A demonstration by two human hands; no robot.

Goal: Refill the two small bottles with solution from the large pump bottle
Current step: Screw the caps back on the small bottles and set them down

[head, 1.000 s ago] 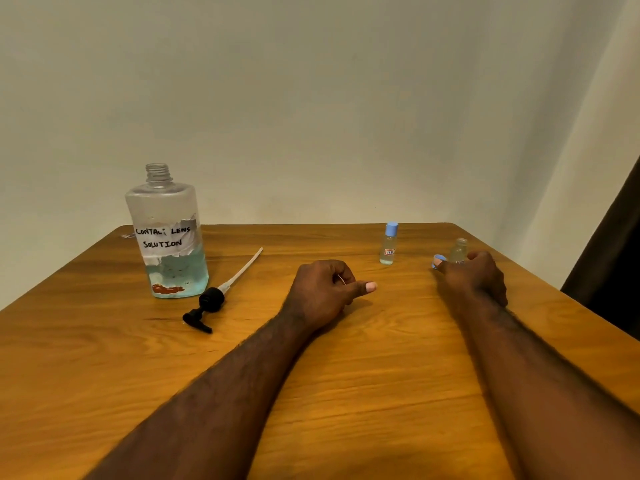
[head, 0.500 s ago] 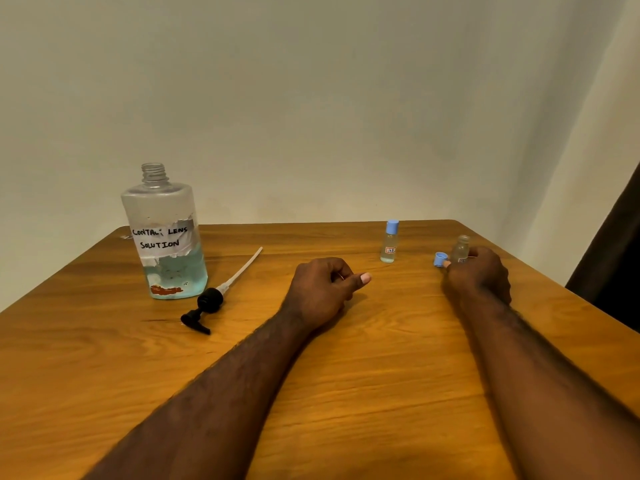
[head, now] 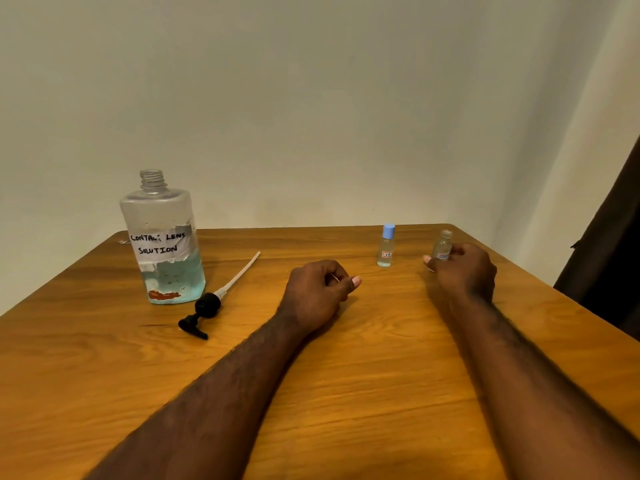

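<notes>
Open bottle: We see the small clear bottle (head: 443, 244) with a bare neck at the far right of the tabletop (head: 346, 393). It is upright, and fingers hide its lower half.
Right hand: Our right hand (head: 464, 271) has its grip closed round the open bottle, fingers and thumb curled about its lower body. We cannot tell whether the base touches the wood.
Capped bottle: The second small bottle (head: 386, 245) stands upright by itself just left of the held one. Its blue cap is on, clear liquid sits low inside, and it is apart from both hands.
Big bottle: At the far left we find the big bottle (head: 162, 244) upright with its threaded neck open. A torn white label reads "CONTACT LENS SOLUTION", and bluish liquid fills its lower part.
Pump: The black pump (head: 207, 306) lies on its side just near and right of the big bottle, its white tube pointing far and right.
Left hand: Our left hand (head: 318, 294) rests mid-tabletop between the pump and the small bottles. Its grip is closed on itself, fingers curled in and thumb laid forward.
Tabletop: It is wood-grained, and both our forearms reach across its near part.
Beyond: A pale wall (head: 311, 98) stands behind, and a dark curtain (head: 609, 254) hangs at the right edge.
</notes>
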